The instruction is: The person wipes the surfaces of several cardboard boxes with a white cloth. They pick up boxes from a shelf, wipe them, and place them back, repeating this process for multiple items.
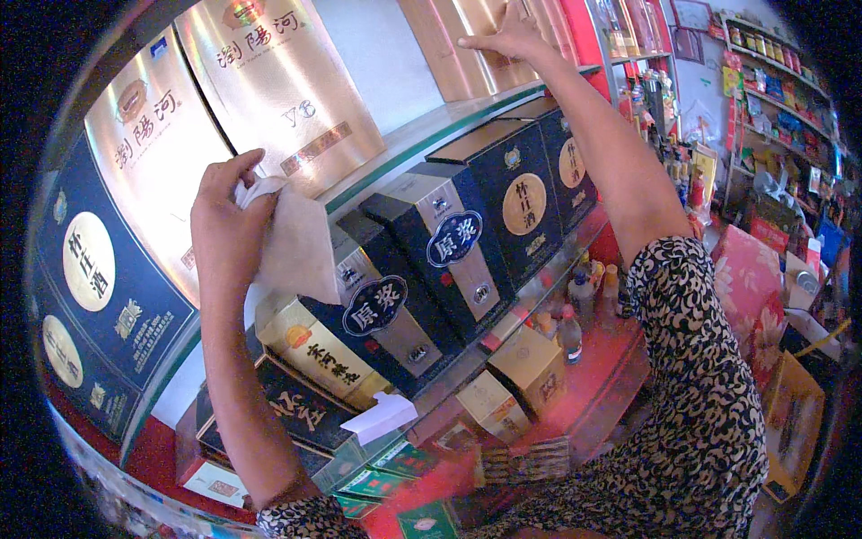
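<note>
My left hand [230, 214] is closed on a pale cloth [300, 241], pinched at its top, with the rest hanging toward the lower shelf. It is raised in front of two tall shiny gold boxes [283, 81] standing on the upper glass shelf. My right hand [514, 38] reaches up to a copper-gold box [458, 58] farther right on that shelf. Its thumb and a finger are spread against or just in front of the box face; contact is not certain. Nothing shows in that hand.
Dark blue boxes [512, 193] line the lower shelf, beside a gold box [323, 346] at left. A folded white card [382, 418] sits on the shelf edge. Small tan boxes [530, 368] and bottles [569, 334] stand below on a red surface. Stocked shelves [777, 90] are at far right.
</note>
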The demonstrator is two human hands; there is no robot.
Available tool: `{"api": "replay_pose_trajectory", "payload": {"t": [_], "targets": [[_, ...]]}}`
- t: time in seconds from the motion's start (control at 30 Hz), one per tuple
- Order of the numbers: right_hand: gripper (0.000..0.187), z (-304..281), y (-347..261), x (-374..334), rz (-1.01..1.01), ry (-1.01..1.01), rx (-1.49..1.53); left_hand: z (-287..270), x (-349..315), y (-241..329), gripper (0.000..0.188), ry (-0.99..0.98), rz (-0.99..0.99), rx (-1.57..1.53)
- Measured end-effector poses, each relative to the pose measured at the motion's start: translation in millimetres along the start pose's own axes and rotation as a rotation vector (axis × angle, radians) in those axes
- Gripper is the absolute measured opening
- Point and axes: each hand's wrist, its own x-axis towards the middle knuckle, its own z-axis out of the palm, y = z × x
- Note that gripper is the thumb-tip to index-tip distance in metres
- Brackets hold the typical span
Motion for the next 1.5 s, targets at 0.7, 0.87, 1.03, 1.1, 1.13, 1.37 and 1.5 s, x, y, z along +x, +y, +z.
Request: {"api": "replay_pose_trajectory", "payload": {"t": [0.7,0.87,1.03,1.1,1.13,1.37,1.5], "targets": [[0.077,-20.7,16.4,-28.6,0.101,-0.369,1.052,49.0,37.2,84.4,0.05,-0.112,0.159,-0.447],[0.084,-1.9,31.4,-21.4,0.0,-0.408,1.109,168.8,113.9,81.1,0.059,-0.108,-0.001,-0.267],[0.07,-2.5,29.4,-23.9,-0.023,-0.419,1.2,204.1,129.1,79.7,0.058,-0.48,-0.193,-0.636],[0.071,-2.9,29.7,-28.0,-0.036,-0.375,1.129,206.4,124.1,90.6,0.049,-0.578,-0.258,-0.73],[0.071,-7.1,17.9,-33.3,-0.055,-0.362,1.107,196.8,119.0,91.2,0.046,-0.558,-0.303,-0.731],[0.076,-46.6,4.7,-31.9,-0.296,-0.017,0.861,193.6,118.1,84.9,0.039,-0.387,-0.25,-0.884],[0.077,-71.9,-0.4,-69.3,-0.295,-0.081,0.985,176.2,109.2,108.0,0.041,-0.25,-0.104,-1.051]]}}
